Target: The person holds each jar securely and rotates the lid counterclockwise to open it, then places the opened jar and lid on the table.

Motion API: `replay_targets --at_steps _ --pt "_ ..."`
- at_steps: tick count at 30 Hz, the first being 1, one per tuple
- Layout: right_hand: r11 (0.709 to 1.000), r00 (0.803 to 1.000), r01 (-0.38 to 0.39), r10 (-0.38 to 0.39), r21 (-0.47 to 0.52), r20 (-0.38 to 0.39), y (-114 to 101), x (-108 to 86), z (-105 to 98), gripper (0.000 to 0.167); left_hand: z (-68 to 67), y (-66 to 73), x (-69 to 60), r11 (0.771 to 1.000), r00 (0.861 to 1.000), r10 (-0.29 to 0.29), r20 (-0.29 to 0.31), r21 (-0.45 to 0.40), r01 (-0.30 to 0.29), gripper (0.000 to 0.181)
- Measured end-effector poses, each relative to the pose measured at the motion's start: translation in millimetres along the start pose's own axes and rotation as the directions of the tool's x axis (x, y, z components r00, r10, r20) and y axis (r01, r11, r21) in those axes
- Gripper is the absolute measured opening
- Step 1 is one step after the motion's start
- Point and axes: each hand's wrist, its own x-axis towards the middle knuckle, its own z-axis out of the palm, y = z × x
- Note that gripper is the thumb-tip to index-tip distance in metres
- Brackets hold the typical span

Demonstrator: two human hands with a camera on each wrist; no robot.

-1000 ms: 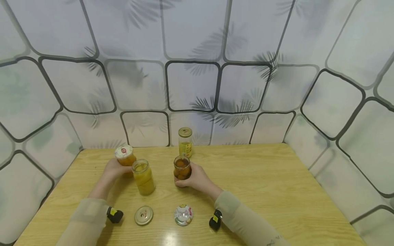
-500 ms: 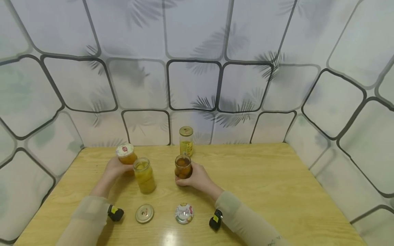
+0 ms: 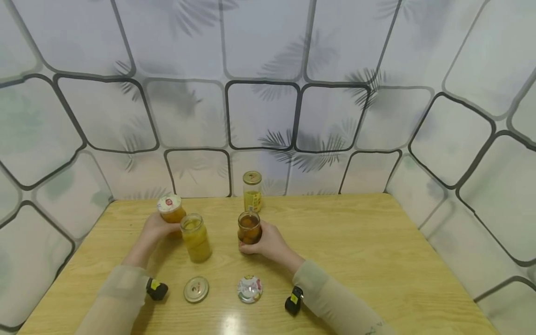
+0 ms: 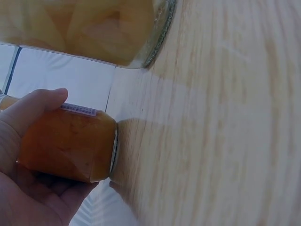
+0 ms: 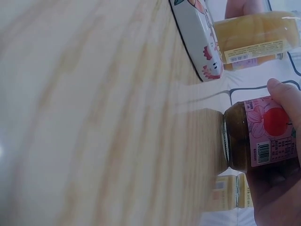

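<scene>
The left hand grips an orange jar with a white patterned lid; in the left wrist view, thumb and fingers wrap the orange jar. An open jar of yellow fruit stands just right of that hand. My right hand holds an open dark jar near the table's middle. The right wrist view shows the dark jar's pink label with the thumb over it. Toward the front lie a gold lid and a patterned lid.
A gold-lidded jar with a yellow label stands behind the dark jar, near the table's back edge. The wooden table meets patterned curtains at the back and sides. Black wrist devices show near both sleeves.
</scene>
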Motion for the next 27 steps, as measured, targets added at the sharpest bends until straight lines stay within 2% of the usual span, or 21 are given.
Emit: replay_targets --at_steps 9,18,23,27 --pt "1.000 1.000 -0.004 0.004 -0.015 0.005 1.0 -1.4 1.1 0.067 0.1 -4.0 -0.1 1.000 1.000 -0.002 -0.009 0.025 0.002 0.081" --pt "1.000 1.000 -0.014 0.014 0.000 -0.001 0.2 -3.0 0.7 0.066 1.1 -2.7 -3.6 0.997 0.999 0.035 -0.034 0.072 -0.032 0.076" --pt "1.000 1.000 -0.011 0.011 -0.008 -0.005 0.5 -1.5 0.5 0.067 -1.7 -0.4 -3.7 0.999 0.999 -0.002 -0.045 0.054 0.005 0.080" --pt "1.000 1.000 -0.007 0.007 0.005 -0.003 0.8 -0.9 0.8 0.068 -5.7 2.2 -5.1 0.995 0.998 -0.028 -0.055 0.096 0.033 0.082"
